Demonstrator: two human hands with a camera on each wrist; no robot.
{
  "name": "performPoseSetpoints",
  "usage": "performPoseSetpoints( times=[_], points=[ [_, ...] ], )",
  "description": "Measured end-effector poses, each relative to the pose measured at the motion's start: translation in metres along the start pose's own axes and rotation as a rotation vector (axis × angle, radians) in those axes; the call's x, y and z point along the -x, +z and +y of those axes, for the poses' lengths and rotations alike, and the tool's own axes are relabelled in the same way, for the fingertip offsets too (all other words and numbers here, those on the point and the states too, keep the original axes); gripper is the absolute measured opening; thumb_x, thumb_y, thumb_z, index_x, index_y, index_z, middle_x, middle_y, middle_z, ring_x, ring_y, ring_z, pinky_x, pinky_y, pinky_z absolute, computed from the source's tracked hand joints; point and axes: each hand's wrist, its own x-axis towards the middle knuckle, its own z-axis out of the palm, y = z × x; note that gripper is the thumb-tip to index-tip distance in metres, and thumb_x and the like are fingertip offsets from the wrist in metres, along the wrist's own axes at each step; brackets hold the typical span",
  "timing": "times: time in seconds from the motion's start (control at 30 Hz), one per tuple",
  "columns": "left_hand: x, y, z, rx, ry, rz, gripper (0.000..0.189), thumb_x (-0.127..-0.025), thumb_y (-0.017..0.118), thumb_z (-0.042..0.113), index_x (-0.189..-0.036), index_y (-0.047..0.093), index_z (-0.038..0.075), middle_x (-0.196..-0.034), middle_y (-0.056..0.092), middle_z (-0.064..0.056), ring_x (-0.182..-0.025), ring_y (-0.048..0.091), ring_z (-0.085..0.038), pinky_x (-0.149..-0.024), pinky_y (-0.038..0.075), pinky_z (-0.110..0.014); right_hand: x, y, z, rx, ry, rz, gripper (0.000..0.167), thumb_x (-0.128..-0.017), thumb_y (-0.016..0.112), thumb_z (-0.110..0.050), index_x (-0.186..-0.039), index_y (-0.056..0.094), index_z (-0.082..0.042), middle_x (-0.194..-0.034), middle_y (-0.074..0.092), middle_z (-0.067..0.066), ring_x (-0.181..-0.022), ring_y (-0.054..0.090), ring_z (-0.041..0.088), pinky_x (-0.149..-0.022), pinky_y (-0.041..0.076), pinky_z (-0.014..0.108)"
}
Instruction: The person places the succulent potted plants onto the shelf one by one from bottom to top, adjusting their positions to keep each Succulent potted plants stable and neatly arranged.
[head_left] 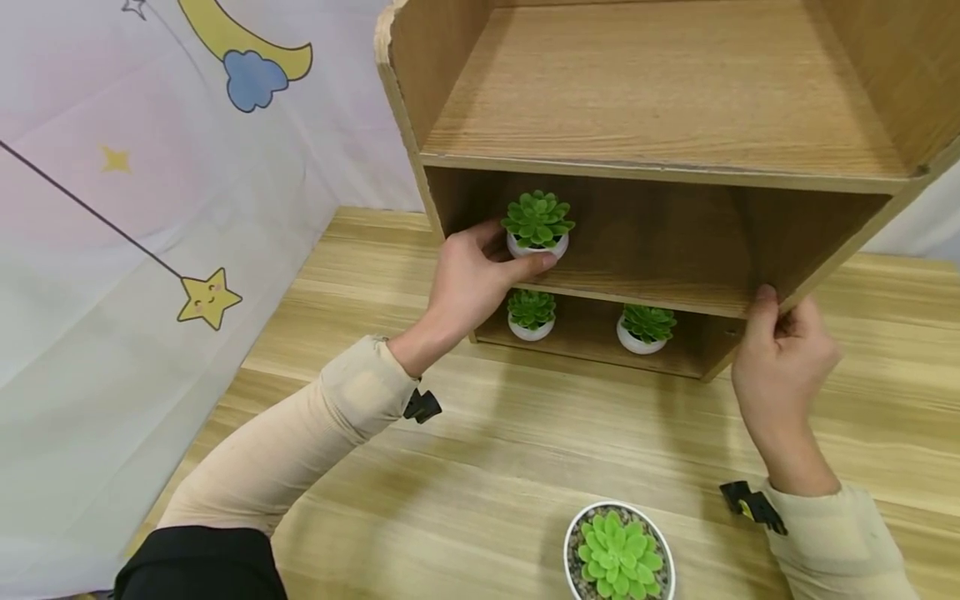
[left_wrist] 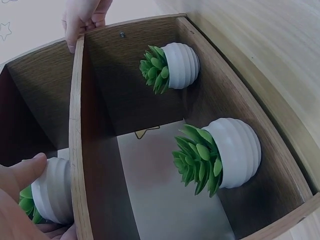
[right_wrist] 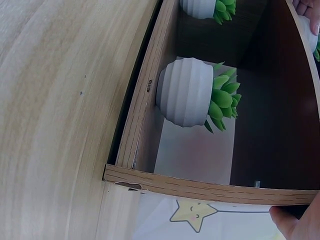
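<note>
My left hand [head_left: 474, 271] holds a small potted succulent [head_left: 538, 221] by its white pot, thumb across the front and fingers at its far side. The pot is at the left end of the middle level of a wooden shelf unit [head_left: 660, 92]. In the left wrist view this ribbed pot [left_wrist: 53, 190] appears beside the shelf board's edge. With my right hand [head_left: 783, 367] I grip the unit's right side panel, thumb at the front edge and fingers curled round the outside. Two similar succulents stand upright on the lowest level, one left [head_left: 531, 312] and one right [head_left: 645, 327].
A larger succulent in a round white pot [head_left: 617, 554] stands on the wood-grain table [head_left: 465, 475] in front of the unit. A pale cloth [head_left: 82, 350] printed with stars, a moon and a cloud hangs at the left and behind.
</note>
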Motion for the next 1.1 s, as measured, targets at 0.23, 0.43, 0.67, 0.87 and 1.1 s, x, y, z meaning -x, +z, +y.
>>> performPoseSetpoints(
  times=[0.23, 0.43, 0.67, 0.87, 1.1],
  points=[
    [-0.0007, 0.0005, 0.0008, -0.021, 0.002, -0.004, 0.045, -0.079, 0.084, 0.032, -0.115, 0.07, 0.01, -0.106, 0.07, 0.006, -0.092, 0.064, -0.004, -0.078, 0.052, -0.024, -0.0008, 0.0004, 0.0021, -0.003, 0.005, 0.008, 0.026, -0.096, 0.055, -0.007, -0.078, 0.062, 0.011, -0.061, 0.047, -0.012, -0.054, 0.038, 0.002, -0.05, 0.028, 0.014],
    [-0.0007, 0.0002, 0.0018, -0.029, -0.007, -0.006, 0.046, -0.078, 0.085, 0.032, -0.115, 0.07, 0.009, -0.106, 0.071, 0.005, -0.091, 0.064, -0.004, -0.079, 0.052, -0.023, -0.0002, 0.0, 0.0033, 0.0, 0.014, 0.001, 0.025, -0.096, 0.055, -0.006, -0.079, 0.063, 0.011, -0.06, 0.047, -0.012, -0.052, 0.037, 0.001, -0.049, 0.026, 0.012],
    [-0.0005, -0.0003, 0.0028, -0.035, -0.005, -0.01, 0.045, -0.079, 0.084, 0.032, -0.115, 0.07, 0.009, -0.107, 0.07, 0.004, -0.092, 0.064, -0.003, -0.079, 0.052, -0.023, -0.0006, 0.0001, 0.0005, -0.006, 0.011, 0.001, 0.025, -0.097, 0.054, -0.006, -0.081, 0.063, 0.011, -0.061, 0.048, -0.012, -0.053, 0.038, 0.001, -0.049, 0.027, 0.012],
    [-0.0008, -0.0007, 0.0044, -0.062, -0.002, -0.024, 0.042, -0.081, 0.082, 0.034, -0.114, 0.07, 0.01, -0.104, 0.07, 0.006, -0.088, 0.063, -0.004, -0.075, 0.052, -0.024, -0.0006, -0.0007, -0.0028, -0.006, 0.013, 0.0, 0.025, -0.097, 0.054, -0.006, -0.081, 0.063, 0.011, -0.061, 0.048, -0.012, -0.053, 0.039, 0.001, -0.05, 0.028, 0.012],
    [-0.0004, -0.0014, 0.0041, -0.104, -0.005, -0.026, 0.037, -0.081, 0.082, 0.037, -0.105, 0.071, 0.011, -0.093, 0.069, 0.006, -0.079, 0.06, -0.006, -0.068, 0.049, -0.025, -0.0002, -0.0007, -0.0053, -0.01, 0.003, -0.002, 0.026, -0.097, 0.054, -0.005, -0.078, 0.062, 0.012, -0.06, 0.047, -0.012, -0.053, 0.037, 0.001, -0.049, 0.027, 0.012]
  ],
)
